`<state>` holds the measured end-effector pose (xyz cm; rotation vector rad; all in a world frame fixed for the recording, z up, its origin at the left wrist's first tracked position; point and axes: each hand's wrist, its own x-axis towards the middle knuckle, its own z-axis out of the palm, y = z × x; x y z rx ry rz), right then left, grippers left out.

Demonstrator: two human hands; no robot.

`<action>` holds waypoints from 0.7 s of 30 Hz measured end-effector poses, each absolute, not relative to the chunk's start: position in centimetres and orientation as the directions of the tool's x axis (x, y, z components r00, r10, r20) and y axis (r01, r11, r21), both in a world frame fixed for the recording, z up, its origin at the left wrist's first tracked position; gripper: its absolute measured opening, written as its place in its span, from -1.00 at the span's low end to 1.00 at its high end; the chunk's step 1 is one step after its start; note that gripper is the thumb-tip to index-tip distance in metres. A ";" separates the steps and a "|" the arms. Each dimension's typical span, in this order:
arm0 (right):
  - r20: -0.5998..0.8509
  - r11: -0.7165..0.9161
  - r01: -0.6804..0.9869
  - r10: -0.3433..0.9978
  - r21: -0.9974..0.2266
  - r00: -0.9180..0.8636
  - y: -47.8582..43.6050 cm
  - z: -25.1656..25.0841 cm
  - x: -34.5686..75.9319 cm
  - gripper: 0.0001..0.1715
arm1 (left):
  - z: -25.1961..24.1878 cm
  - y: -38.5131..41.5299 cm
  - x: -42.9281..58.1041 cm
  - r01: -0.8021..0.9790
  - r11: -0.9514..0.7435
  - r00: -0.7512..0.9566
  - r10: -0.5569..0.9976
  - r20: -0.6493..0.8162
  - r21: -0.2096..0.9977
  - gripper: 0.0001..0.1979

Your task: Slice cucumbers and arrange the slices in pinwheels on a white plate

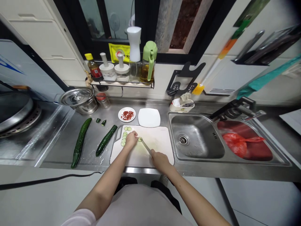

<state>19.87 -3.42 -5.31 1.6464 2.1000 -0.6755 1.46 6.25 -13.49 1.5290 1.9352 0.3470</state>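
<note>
The right hand (160, 161) was closed around the handle of a kitchen knife (147, 147), whose blade slanted forward and left across the white cutting board (162, 150). At the blade's far end was a pale green cucumber slice (140, 139). The left hand (131, 140) was just left of that slice, its fingers bent and close together; whether they gripped anything could not be told. More cucumber slices (124, 138) lay along the left part of the board, partly behind that hand.

On the steel desk (61, 147), left of the board, lay two dark green cucumbers, a shorter one (106, 141) just beside it and a longer one (81, 142) farther off, with small cucumber ends (103, 123) beyond them. Behind the board stood a round plate (120, 114) of chopped red pieces (127, 115) and a white square plate (149, 117). A red plastic bag (235, 145) sat in the right basin of the sink (197, 157).
</note>
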 end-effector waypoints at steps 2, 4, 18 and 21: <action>-0.570 0.202 0.970 0.785 -0.136 -0.243 -3.4 -5.4 19.8 -0.64 | -13.5 6.2 1.5 0.771 0.293 -0.122 0.940 -0.320 0.566 -0.86; -0.572 0.201 0.970 0.784 -0.135 -0.242 -3.3 -5.6 19.7 -0.63 | -13.4 6.2 1.5 0.771 0.294 -0.123 0.939 -0.322 0.565 -0.86; -0.569 0.201 0.971 0.788 -0.127 -0.237 -2.8 -5.7 19.2 -0.61 | -13.8 6.2 1.4 0.768 0.294 -0.125 0.940 -0.318 0.568 -0.87; -0.571 0.196 0.972 0.787 -0.127 -0.233 -2.9 -5.8 19.2 -0.61 | -13.9 6.3 1.4 0.770 0.294 -0.125 0.940 -0.318 0.566 -0.87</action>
